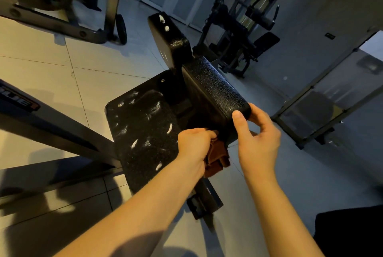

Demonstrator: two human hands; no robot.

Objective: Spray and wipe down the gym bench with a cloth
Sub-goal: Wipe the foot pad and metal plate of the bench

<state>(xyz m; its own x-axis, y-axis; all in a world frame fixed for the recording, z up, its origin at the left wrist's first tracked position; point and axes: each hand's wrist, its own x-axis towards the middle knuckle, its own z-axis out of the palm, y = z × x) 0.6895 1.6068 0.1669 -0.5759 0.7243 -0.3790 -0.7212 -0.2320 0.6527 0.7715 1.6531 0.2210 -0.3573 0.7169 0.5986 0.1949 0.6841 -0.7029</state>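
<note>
1. So, your left hand (193, 142) grips a brown cloth (217, 161), fingers curled round it, and holds it against the near lower side of the black bench pad (215, 89).
2. Your right hand (257, 138) holds that pad's near end, with the thumb flat on the end face and the fingers curled round the far corner.
3. Part of the cloth hangs folded below your left hand.
4. Left of the pad lies a worn seat pad (143, 128) flecked with white scuffs.
5. Beyond, a cable machine (248, 14) stands on the tiled floor (51, 64).
</note>
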